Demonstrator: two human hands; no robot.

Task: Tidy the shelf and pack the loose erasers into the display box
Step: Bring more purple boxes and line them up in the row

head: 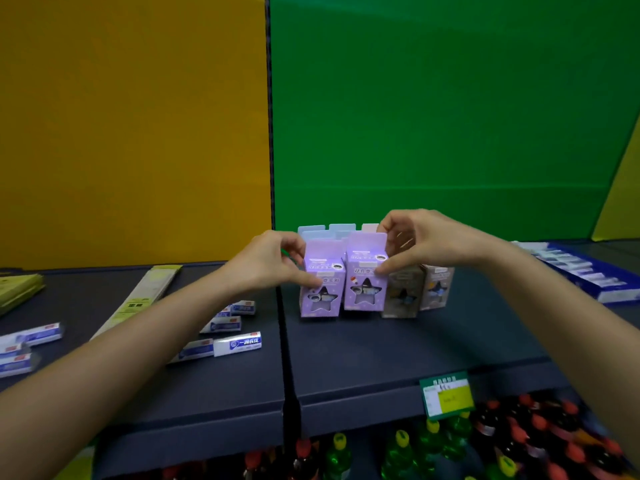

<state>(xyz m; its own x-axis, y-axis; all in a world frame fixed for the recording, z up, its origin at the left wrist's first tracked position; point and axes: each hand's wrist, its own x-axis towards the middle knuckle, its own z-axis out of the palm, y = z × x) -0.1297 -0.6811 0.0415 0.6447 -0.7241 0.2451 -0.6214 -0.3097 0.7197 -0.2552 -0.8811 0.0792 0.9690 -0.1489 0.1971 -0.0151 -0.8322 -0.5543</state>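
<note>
Two hands: left hand (273,261) grasps the left purple carton (320,292), right hand (426,244) the right purple carton (363,285), fingers (385,268) pinched on each.
Erasers: loose erasers (237,344) lie flat on the shelf (381,351), left of the left forearm, long axes mostly across it; left hand nearer.
Display box: blue display box (588,277) at far right, well apart from them.
In the way: purple cartons, brown cartons (403,294), both forearms.

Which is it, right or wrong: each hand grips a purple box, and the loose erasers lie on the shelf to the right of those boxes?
Wrong. The head view shows the loose erasers on the shelf to the left of those boxes. The left hand does grip the left purple box, the right hand the right purple box.
</note>
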